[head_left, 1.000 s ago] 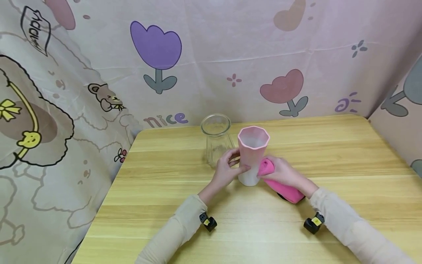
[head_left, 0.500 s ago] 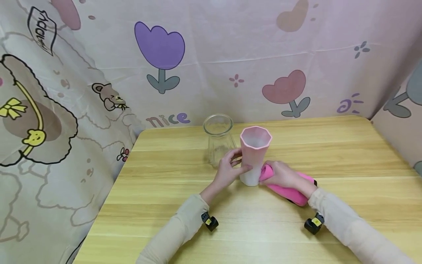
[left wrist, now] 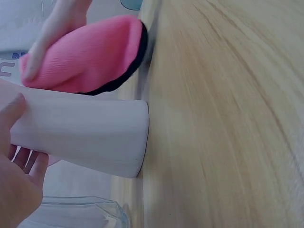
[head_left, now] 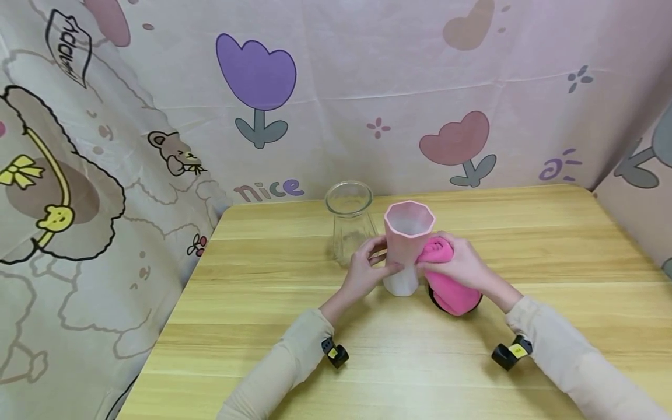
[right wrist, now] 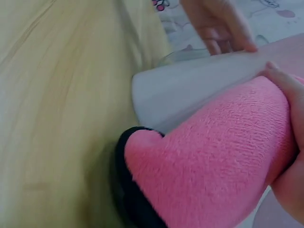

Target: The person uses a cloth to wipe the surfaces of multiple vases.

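A pink-to-white vase (head_left: 403, 256) with a faceted rim stands upright on the wooden table. My left hand (head_left: 363, 265) grips it from the left, thumb on the near side, as the left wrist view also shows. On its right side my right hand (head_left: 464, 265) holds a bunched pink cloth (head_left: 452, 291) with a dark edge. The cloth touches or nearly touches the vase wall, its lower end hanging toward the tabletop. In the right wrist view the thumb lies over the fluffy cloth (right wrist: 213, 161), close to the vase (right wrist: 185, 85).
A clear glass vase (head_left: 349, 224) with a wide rim stands just behind and left of my left hand. The wooden table (head_left: 252, 326) reaches back to a patterned curtain (head_left: 336, 87). A black camera sits on each wrist.
My right hand dipped slightly, then rose along the vase with the cloth, whose lower end now hangs more downward. The left hand keeps its grip, and the vase stays upright.
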`<state>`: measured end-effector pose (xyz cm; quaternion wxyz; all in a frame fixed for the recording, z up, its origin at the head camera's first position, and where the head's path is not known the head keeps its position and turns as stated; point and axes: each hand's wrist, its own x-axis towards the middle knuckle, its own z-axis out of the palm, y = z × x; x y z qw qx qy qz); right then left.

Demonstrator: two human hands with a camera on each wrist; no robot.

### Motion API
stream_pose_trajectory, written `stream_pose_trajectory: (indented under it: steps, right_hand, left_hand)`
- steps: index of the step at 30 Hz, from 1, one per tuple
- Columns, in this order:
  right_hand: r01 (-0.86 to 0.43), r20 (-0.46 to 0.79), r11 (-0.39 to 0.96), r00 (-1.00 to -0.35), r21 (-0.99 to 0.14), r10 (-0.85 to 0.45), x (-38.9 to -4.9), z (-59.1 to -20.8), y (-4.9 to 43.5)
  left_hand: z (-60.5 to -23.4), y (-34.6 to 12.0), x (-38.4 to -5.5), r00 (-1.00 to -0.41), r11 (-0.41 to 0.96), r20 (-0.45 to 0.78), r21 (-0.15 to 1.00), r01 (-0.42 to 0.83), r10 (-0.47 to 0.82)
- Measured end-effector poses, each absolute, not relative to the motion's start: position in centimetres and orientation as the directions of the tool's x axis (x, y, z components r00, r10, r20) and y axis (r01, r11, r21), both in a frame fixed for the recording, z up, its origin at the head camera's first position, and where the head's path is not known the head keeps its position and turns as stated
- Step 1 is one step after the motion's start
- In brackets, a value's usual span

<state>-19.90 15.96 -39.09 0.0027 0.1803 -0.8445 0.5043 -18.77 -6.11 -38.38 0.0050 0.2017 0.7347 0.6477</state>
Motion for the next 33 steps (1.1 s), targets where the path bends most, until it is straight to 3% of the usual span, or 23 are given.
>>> stream_pose_trajectory:
  steps: [8, 16, 25, 33]
  right_hand:
    - [-0.364, 0.352, 0.365, -0.931, -0.857, -0.102, -19.1, -35.5, 15.8]
    - [-0.495, 0.497, 0.277, -0.865, -0.823, -0.069, -19.6, -33.0, 15.7]
    - [-0.48, 0.473, 0.275, -0.876, -0.833, -0.094, -19.7, -34.3, 16.0]
    - [-0.383, 0.334, 0.376, -0.923, -0.843, -0.192, -19.9, -37.7, 15.8]
  left_hand:
    - [-38.4, -6.1, -18.8, -0.921, 0.08, 0.259, 0.953, 0.293, 0.291]
    - [-38.4, -6.1, -18.8, -0.926, 0.081, 0.247, 0.957, 0.28, 0.285]
    - [-38.4, -5.9, -18.8, -0.924, 0.078, 0.252, 0.955, 0.285, 0.286]
    - [-38.3, -5.9, -18.6, -0.924, 0.096, 0.25, 0.953, 0.288, 0.289]
